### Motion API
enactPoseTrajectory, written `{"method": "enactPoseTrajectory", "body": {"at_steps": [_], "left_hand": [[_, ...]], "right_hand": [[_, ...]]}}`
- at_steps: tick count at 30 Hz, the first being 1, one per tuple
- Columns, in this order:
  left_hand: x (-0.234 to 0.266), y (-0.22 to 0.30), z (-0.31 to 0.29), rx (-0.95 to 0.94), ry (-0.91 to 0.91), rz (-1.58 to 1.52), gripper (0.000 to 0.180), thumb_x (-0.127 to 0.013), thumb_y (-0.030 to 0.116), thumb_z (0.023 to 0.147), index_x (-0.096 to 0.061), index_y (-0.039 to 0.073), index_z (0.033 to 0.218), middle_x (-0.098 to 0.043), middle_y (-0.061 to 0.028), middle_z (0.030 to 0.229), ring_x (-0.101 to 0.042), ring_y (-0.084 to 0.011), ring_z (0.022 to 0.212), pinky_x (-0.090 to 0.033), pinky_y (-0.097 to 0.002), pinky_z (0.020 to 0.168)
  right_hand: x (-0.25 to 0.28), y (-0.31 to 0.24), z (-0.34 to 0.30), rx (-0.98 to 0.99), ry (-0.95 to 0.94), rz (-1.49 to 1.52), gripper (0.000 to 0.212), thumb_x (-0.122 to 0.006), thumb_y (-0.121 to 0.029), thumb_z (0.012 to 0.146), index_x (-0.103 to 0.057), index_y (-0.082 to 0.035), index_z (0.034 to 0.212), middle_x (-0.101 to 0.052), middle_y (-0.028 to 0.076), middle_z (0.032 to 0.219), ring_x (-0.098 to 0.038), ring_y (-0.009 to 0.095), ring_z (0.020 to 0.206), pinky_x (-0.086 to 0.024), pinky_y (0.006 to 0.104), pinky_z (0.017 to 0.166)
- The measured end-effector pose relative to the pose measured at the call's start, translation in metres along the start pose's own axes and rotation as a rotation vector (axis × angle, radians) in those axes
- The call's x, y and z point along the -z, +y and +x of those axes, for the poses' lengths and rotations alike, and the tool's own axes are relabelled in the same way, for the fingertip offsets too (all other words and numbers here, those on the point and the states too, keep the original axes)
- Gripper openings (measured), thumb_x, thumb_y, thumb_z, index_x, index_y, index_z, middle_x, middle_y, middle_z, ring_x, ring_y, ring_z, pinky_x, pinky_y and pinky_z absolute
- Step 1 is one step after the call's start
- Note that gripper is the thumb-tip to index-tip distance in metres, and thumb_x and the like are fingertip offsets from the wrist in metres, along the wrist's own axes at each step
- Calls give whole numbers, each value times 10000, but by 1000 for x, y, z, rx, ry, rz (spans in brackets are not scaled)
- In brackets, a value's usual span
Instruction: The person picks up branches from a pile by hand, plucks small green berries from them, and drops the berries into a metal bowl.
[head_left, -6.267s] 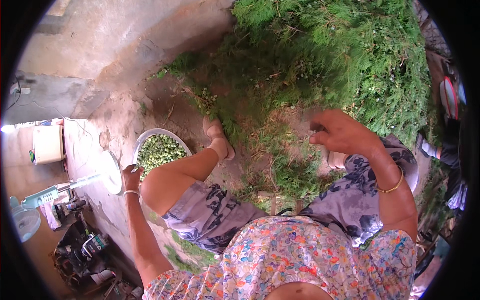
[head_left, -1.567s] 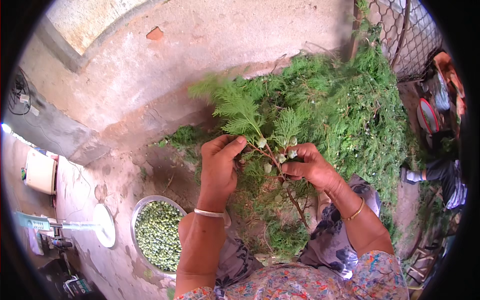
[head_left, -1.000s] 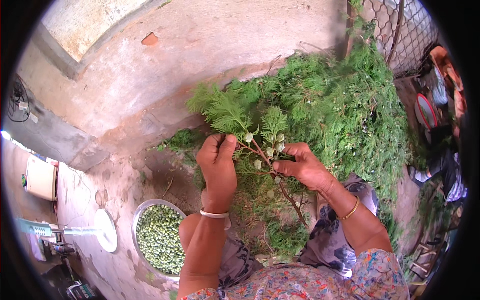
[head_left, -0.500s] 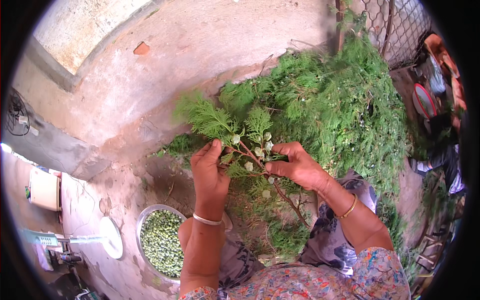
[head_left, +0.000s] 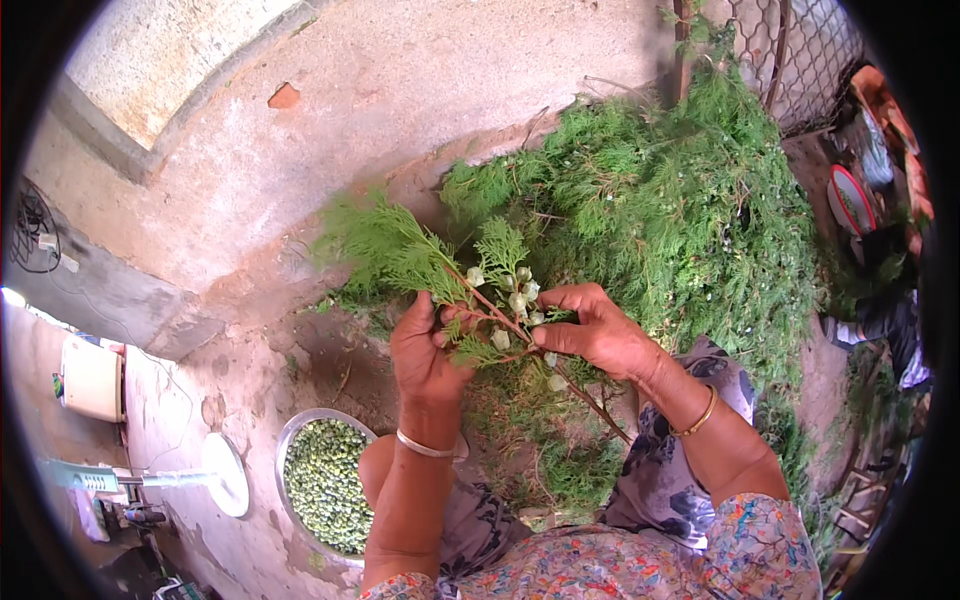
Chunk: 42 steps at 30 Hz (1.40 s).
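1. One branch crosses mid-view, leafy tip toward 10 o'clock, stem toward 4.
2. Right hand: thumb and forefinger pinch the stem beside pale cones.
3. Left hand: fingers curl at the branch's left side; grip hidden, cannot tell.
4. Pile: 2 o'clock, near edge just beyond the hands.
5. Basin: 7 o'clock, rim partly behind left knee.
6. Floor opens at 8 o'clock, between basin and wall.
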<state>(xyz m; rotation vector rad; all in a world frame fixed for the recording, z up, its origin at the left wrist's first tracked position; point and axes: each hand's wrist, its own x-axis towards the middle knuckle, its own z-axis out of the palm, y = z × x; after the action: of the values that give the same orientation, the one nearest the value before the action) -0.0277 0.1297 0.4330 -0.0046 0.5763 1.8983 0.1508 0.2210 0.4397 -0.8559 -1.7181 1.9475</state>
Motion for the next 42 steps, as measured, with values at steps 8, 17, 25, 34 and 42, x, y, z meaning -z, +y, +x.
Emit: {"method": "enactPoseTrajectory", "body": {"at_steps": [8,17,25,34,42], "left_hand": [[19,85,10,-164,-228,-177,234,-551,150,875,-553,-10,1044,-581,-131,889,-493,-149,622,-424,-236,535],[-9,17,-15,-284,-225,685,238,-630,54,806,-569,-27,1021,-591,-101,839,-481,-97,606,-354,-170,421],[-8,-24,1,-580,-255,1298,134,-669,52,799,-616,-18,900,-566,0,684,-440,-14,562,-315,-179,421],[-19,-12,-4,-90,4,679,174,-562,177,901,-532,45,792,-475,-19,611,-378,-51,479,-281,-187,380],[12,79,12,-135,-209,41,218,-507,248,927,-533,37,882,-500,-65,720,-433,-88,539,-322,-206,362]], "right_hand": [[12,2,-21,-11,112,56,379,-686,-81,786,-551,114,1081,-626,84,905,-573,134,811,-469,275,757],[27,2,-15,-82,-17,-199,417,-697,-83,771,-523,88,1110,-612,78,890,-543,107,893,-446,260,799],[8,3,-20,88,21,-206,214,-612,-71,797,-587,81,946,-625,91,785,-529,109,749,-451,288,680],[18,9,-19,52,-60,-149,220,-624,-76,784,-592,70,945,-606,49,759,-512,93,711,-440,291,635],[24,18,-26,27,143,-77,273,-628,-93,803,-581,99,992,-621,46,815,-511,95,756,-434,269,666]]}}
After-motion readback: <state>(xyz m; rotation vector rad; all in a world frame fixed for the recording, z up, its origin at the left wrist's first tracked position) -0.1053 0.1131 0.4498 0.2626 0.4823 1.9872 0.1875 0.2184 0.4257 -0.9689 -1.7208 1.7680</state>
